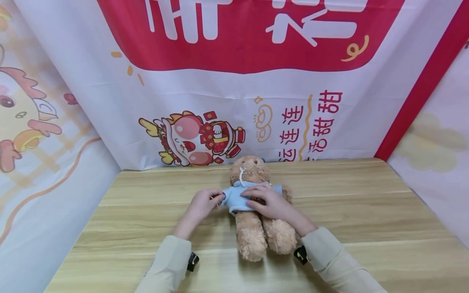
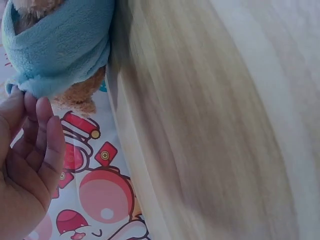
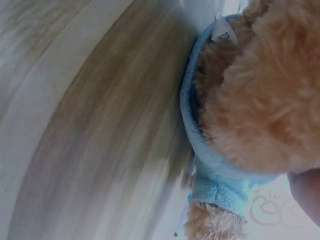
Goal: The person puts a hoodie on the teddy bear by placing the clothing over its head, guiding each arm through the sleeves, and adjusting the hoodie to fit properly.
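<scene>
A light-brown plush teddy bear [image 1: 252,240] lies on its back on the table, legs toward me. It wears a light-blue shirt [image 1: 237,198]. My left hand [image 1: 203,203] pinches the end of the shirt's sleeve at the bear's arm on the left; the left wrist view shows thumb and fingertips meeting at the blue fabric [image 2: 65,45]. My right hand [image 1: 272,202] rests on the shirt front with its fingers spread over the belly. Seen from the right wrist, the shirt's hem [image 3: 187,107] stands around the fur, and a white tag [image 3: 223,32] shows there.
The wooden table [image 1: 146,211] reaches back to a white and red printed cloth [image 1: 234,87]. More printed cloth hangs at the left [image 1: 47,122] and right [image 1: 436,154]. A white string [image 1: 242,176] lies over the bear's face.
</scene>
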`<state>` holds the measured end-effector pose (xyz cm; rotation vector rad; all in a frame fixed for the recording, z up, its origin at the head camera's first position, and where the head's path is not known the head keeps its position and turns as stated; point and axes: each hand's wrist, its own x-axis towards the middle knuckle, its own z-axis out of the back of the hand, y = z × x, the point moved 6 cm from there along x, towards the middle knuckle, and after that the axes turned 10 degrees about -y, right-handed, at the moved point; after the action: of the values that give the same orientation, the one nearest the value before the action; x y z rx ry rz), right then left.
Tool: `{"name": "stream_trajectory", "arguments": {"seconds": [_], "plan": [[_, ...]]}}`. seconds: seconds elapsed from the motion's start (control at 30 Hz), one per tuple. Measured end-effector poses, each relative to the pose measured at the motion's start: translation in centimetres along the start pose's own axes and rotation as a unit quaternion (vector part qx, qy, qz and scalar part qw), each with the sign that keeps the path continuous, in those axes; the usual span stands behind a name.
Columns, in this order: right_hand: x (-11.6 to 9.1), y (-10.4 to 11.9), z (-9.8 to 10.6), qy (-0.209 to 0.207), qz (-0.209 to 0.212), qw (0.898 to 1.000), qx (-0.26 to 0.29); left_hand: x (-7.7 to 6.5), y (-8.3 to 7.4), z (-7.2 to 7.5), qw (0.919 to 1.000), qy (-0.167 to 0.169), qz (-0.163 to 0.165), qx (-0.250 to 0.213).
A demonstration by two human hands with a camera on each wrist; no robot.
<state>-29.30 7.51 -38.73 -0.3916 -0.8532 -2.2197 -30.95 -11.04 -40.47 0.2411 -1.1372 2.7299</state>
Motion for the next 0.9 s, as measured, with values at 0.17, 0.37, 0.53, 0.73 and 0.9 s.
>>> {"name": "stream_trajectory", "arguments": {"seconds": [0.17,0.37,0.53,0.73,0.9], "plan": [[0.0,0.2,-0.3,0.007,-0.002,1.000,-0.015,0.1,-0.2,-0.3,0.9999,-0.002,-0.010,0.010],[0.0,0.2,-0.5,-0.004,-0.024,1.000,0.009,0.3,0.0,-0.9,0.9998,0.008,0.003,-0.016],[-0.1,-0.2,-0.5,-0.017,-0.048,0.998,0.034,0.1,-0.2,-1.0,0.9981,0.021,-0.003,-0.059],[-0.3,-0.5,-0.5,-0.031,-0.051,0.997,0.049,-0.1,-0.5,-1.0,0.9970,0.026,-0.027,-0.068],[-0.4,-1.0,-0.5,-0.046,-0.068,0.995,0.055,-0.3,-1.0,-1.3,0.9963,0.022,-0.055,-0.062]]}}
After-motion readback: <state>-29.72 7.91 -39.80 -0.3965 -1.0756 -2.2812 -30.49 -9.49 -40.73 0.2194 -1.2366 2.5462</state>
